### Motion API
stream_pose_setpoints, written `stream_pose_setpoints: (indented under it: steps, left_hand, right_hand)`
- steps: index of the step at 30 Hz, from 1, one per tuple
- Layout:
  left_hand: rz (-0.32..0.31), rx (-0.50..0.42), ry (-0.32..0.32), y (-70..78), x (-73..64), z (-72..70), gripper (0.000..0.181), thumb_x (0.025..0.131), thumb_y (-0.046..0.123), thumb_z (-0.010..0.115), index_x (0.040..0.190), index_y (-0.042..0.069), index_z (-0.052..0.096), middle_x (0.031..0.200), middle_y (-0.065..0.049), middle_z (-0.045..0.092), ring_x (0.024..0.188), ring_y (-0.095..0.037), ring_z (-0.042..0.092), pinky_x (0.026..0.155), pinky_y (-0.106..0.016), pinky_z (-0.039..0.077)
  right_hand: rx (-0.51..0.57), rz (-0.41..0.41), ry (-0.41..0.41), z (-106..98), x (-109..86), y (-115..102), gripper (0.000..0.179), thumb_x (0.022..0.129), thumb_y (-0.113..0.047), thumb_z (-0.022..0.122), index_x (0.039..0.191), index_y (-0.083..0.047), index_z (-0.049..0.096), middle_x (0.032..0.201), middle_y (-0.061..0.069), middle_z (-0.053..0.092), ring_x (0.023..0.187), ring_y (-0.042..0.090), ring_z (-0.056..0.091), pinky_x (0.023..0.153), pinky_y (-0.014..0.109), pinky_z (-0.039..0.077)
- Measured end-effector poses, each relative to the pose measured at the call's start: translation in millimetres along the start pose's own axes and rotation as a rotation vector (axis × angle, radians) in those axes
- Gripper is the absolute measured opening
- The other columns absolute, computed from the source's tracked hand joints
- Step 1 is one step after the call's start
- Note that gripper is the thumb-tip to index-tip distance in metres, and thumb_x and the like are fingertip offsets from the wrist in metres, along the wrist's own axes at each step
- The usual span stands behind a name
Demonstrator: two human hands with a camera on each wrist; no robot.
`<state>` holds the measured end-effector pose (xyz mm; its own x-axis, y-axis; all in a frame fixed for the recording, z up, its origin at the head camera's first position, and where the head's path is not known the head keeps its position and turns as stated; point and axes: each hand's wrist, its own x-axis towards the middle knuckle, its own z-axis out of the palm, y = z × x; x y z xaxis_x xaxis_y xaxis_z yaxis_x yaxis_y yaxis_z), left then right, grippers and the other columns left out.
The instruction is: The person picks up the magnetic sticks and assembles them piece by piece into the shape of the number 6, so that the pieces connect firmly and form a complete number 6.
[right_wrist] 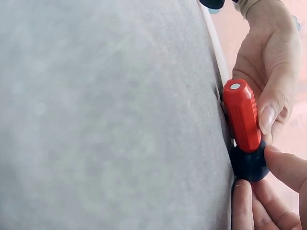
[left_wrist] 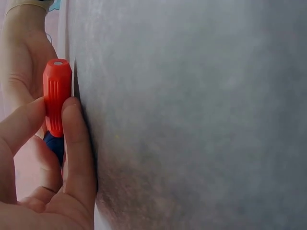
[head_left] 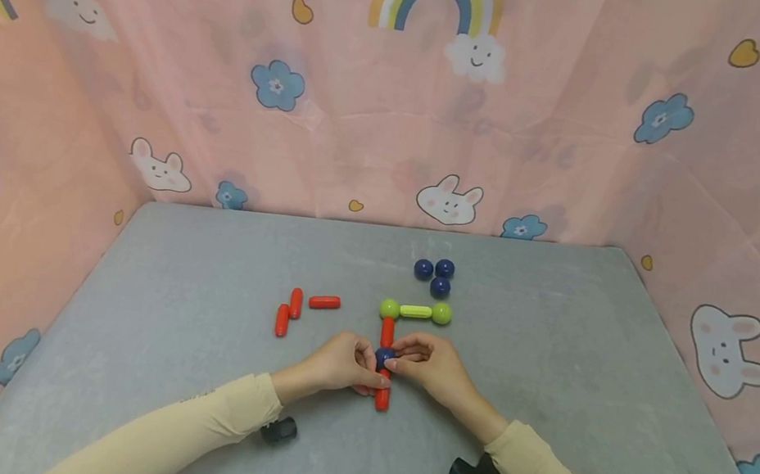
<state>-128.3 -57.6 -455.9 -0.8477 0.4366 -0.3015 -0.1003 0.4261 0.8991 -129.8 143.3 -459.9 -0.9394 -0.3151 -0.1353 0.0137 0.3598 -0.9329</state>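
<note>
Well inside far edge of bench [head_left: 560, 324]: left fingers [left_wrist: 78, 148] pinch red rod [left_wrist: 57, 91], right fingers [right_wrist: 288, 165] blue ball [right_wrist: 250, 166]; twisting might part them.

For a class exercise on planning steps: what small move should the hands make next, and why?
Probably the left hand should release the near red rod it pinches. The rod's far end already meets the blue ball, which the right hand pinches, so that joint looks made; the rod's near end is free.
</note>
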Motion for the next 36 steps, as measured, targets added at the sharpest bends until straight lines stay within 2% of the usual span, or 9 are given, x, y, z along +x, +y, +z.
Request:
stream_pose_setpoints:
  steps: [4,12,18,25,29,36]
  left_hand:
    - [-0.004,-0.014,-0.01,1.9,-1.6,-0.7,0.024,0.081,0.013,0.081,0.072,0.009,0.06,0.061,-0.004,0.069,0.054,-0.005,0.065,0.055,-0.022,0.053]
    - [0.006,0.016,-0.003,0.6,-3.1,-1.3,0.025,0.08,0.016,0.082,0.073,0.008,0.06,0.062,-0.003,0.069,0.055,-0.005,0.063,0.053,-0.02,0.048]
    - [0.015,0.039,0.008,-4.0,-3.8,-0.9,0.025,0.08,0.021,0.083,0.074,0.007,0.063,0.061,-0.007,0.069,0.053,-0.007,0.063,0.051,-0.021,0.049]
    - [-0.026,0.034,-0.018,-2.6,-9.1,2.9,0.02,0.084,0.023,0.08,0.075,0.006,0.074,0.058,-0.008,0.07,0.048,-0.009,0.064,0.05,-0.027,0.055]
    - [-0.045,0.009,-0.024,-1.4,-11.2,4.4,0.02,0.084,0.023,0.079,0.077,0.005,0.076,0.06,-0.008,0.071,0.049,-0.009,0.066,0.051,-0.028,0.056]
    - [-0.036,-0.041,-0.018,-3.5,-13.2,5.8,0.02,0.084,0.02,0.08,0.078,0.001,0.074,0.063,-0.015,0.072,0.051,-0.009,0.066,0.052,-0.027,0.057]
  right_hand:
    - [0.002,-0.004,0.002,1,3.6,8,0.028,0.086,-0.011,0.076,0.108,0.004,0.068,0.103,0.023,0.072,0.087,0.015,0.068,0.071,0.018,0.053]
    - [0.014,-0.034,-0.01,-2,-11.4,-21,0.027,0.086,-0.008,0.075,0.107,0.008,0.067,0.1,0.025,0.071,0.086,0.018,0.069,0.071,0.02,0.053]
    - [0.019,-0.01,-0.01,-2,-13.1,-25,0.027,0.086,-0.008,0.075,0.107,0.007,0.068,0.102,0.025,0.072,0.088,0.019,0.068,0.072,0.019,0.053]
    - [0.023,-0.017,0.005,0,3.5,12,0.03,0.084,-0.016,0.079,0.107,0.0,0.07,0.102,0.019,0.073,0.086,0.014,0.068,0.073,0.019,0.053]
    - [0.028,-0.027,0.006,-1,4.3,14,0.031,0.083,-0.018,0.08,0.106,0.0,0.07,0.101,0.018,0.074,0.085,0.012,0.068,0.073,0.02,0.054]
    - [0.023,-0.017,0.006,0,3.9,12,0.031,0.083,-0.018,0.081,0.106,-0.001,0.07,0.101,0.016,0.074,0.085,0.011,0.068,0.074,0.02,0.054]
